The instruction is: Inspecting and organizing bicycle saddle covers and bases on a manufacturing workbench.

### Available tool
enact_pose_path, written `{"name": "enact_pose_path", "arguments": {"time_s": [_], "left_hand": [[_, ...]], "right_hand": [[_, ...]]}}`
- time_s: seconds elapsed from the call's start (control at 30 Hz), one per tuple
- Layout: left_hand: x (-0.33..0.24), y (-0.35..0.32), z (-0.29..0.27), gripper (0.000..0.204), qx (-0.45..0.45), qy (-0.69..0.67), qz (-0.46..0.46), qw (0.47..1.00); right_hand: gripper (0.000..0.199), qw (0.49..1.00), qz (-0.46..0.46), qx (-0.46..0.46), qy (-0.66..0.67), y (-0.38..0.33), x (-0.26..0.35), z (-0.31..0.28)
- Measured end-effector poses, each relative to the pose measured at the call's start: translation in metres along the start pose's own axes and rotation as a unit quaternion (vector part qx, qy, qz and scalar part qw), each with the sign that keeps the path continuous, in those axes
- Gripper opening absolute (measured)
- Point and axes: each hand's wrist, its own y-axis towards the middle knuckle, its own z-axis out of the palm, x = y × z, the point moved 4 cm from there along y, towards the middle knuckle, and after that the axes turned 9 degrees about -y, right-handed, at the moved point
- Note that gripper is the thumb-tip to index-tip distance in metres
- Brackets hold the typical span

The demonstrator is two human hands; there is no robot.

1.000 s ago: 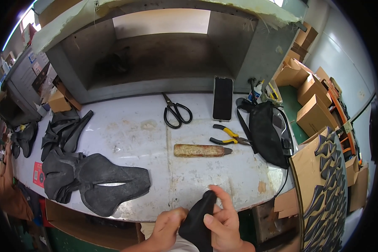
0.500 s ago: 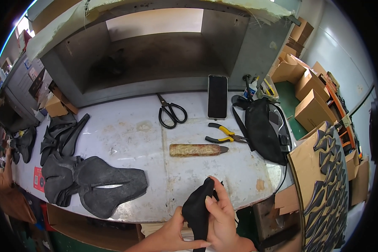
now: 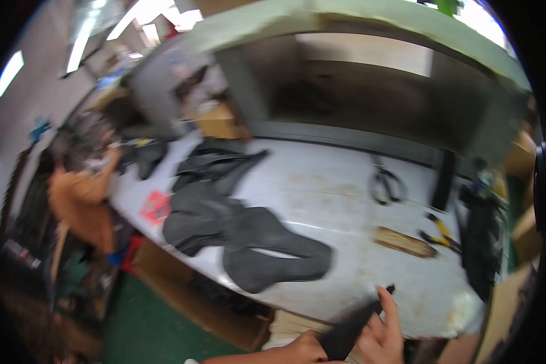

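Observation:
Both hands hold a dark, pointed piece that looks like a shoe upper (image 3: 350,327) at the bench's near edge, blurred by motion. My left hand (image 3: 304,348) is closed on its lower left side. My right hand (image 3: 379,337) grips its right side, the index finger stretched up towards the tip. Left of my hands, dark grey flat cut pieces (image 3: 285,239) lie spread and overlapping, one with a long slit. Beyond my right hand lies a worn tool with a thick tan handle (image 3: 404,241).
Yellow-and-black pliers (image 3: 441,232), black-handled scissors (image 3: 387,185), a phone (image 3: 444,181) and a black bag (image 3: 480,242) are on the bench's right side. A grey metal housing (image 3: 346,130) stands behind. At far left is a person in brown (image 3: 82,197). A cardboard box (image 3: 194,306) sits below.
The view has swung left, so the bench things appear further right and the person at the left shows more fully. Both hands still hold the dark piece, now lower in the picture.

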Motion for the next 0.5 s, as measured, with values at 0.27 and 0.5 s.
{"name": "enact_pose_path", "arguments": {"time_s": [0.27,0.5], "left_hand": [[-0.018,-0.198,-0.095,0.025,-0.311,0.411,-0.239,0.823],[0.021,-0.197,-0.086,0.021,-0.352,0.215,-0.447,0.794]], "right_hand": [[0.086,0.990,0.031,0.114,-0.080,0.014,-0.008,0.001],[0.065,0.981,0.027,0.115,-0.155,0.009,-0.016,-0.021]]}}
